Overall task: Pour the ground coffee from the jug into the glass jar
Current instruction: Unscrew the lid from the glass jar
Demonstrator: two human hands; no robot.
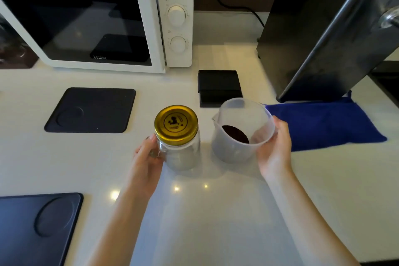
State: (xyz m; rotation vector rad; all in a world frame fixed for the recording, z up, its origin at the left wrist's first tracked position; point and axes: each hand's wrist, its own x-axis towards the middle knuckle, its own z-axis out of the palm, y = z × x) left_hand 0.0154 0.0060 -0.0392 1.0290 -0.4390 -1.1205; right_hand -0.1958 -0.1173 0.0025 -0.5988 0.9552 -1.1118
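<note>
Here glass jar (180, 153) stands on counter (216, 211), gold lid (176, 124) still on; left hand (146, 162) wraps its side. Just right of jar, right hand (274, 153) cups plastic jug (239, 134), coffee (235, 134) at bottom. Jar probably fragile, slick; jug light, flexible: grip mid-wall

Left hand (149, 155) and right hand (274, 149) forward, fingers curled.

This is a kitchen in a home. A white microwave oven with two round knobs (97, 17) sits on a shiny white counter (216, 211), near a soft blue cloth (323, 123).
</note>
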